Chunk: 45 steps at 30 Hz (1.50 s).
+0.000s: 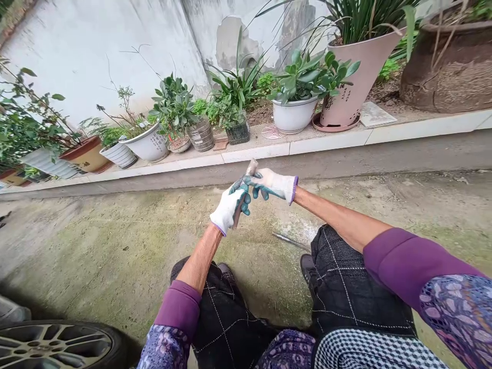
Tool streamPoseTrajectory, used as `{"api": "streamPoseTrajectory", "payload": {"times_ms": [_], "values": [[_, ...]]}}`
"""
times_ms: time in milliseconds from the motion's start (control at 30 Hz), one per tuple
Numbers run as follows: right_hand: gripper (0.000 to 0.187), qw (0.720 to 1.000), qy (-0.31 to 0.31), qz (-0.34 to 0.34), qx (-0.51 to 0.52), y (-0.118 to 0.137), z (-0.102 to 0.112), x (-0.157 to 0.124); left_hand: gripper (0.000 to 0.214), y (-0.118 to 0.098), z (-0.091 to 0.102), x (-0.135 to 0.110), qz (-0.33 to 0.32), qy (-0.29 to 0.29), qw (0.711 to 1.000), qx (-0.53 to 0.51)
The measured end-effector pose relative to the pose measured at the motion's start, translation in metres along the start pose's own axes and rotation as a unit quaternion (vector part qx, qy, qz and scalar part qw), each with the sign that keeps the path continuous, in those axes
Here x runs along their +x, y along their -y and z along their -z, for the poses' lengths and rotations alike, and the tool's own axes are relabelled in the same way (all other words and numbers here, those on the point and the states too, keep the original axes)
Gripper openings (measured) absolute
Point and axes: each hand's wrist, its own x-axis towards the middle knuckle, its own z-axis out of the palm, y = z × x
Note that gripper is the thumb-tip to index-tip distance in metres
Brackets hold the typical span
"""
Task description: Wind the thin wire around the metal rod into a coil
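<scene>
A worn grey-brown bar (251, 166) is held aslant in front of my knees, its upper end leaning to the right. My left hand (234, 202), in a white glove with green-coated fingers, is wrapped round the bar's middle. The bar's lower end sticks out below that palm. My right hand (269, 184), gloved alike, has its thumb and fingertips on the bar near the upper end, and its other fingers are curled. The gloves cover part of the bar, and its exact kind does not show. Below the hands, a thin metal rod (290, 240) lies on the concrete beside a whitish powdery patch (298, 225).
Beyond my hands runs a low tiled ledge (253, 152) with several potted plants, among them a white pot (294, 115) and a tall pink pot (351, 77). A car wheel (54, 346) stands at the lower left. My shoes are on the mossy concrete.
</scene>
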Motion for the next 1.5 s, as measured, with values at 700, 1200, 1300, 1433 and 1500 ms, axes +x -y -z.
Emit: {"api": "streamPoseTrajectory", "payload": {"times_ms": [700,1200,1300,1433,1500], "values": [[0.036,0.974,-0.026,-0.127,0.183,0.001,-0.001,-0.014,0.032,0.001,0.062,0.017,-0.085,-0.205,0.967,0.127],[0.043,0.992,0.035,-0.086,0.090,-0.002,-0.054,-0.010,0.054,0.035,0.013,0.028,0.076,-0.048,0.985,-0.147],[0.042,0.986,0.007,-0.093,0.141,-0.001,-0.042,-0.003,0.055,0.035,0.014,0.022,0.095,0.000,0.976,-0.197],[0.038,0.984,-0.044,-0.099,0.140,-0.002,-0.021,-0.001,0.055,0.035,0.028,0.012,0.150,0.101,0.982,-0.053],[0.036,0.984,-0.033,-0.098,0.145,-0.002,-0.014,-0.004,0.055,0.032,0.037,0.007,0.185,0.151,0.971,0.032]]}}
